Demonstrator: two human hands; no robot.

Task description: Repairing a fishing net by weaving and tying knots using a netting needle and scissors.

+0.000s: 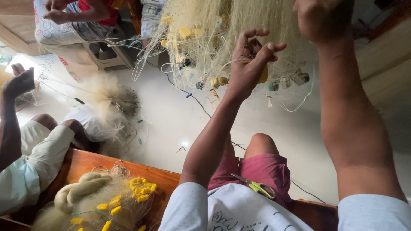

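Observation:
A pale fishing net (205, 38) with small yellow floats hangs in front of me. My left hand (248, 66) is raised into it, pinching its strands next to a yellow float, with the upper fingers curled loose. My right hand (323, 19) is higher, at the top right, closed in a fist on the bunched net. A pair of scissors (257, 187) with yellow-green handles lies on my lap, on maroon shorts.
A heap of net with yellow floats (107, 201) lies on a wooden bench (167, 179) at lower left. A person in white sits at left with one hand (19, 81) raised. Another person's hands (60, 13) work at top left. More net (113, 105) lies on the pale floor.

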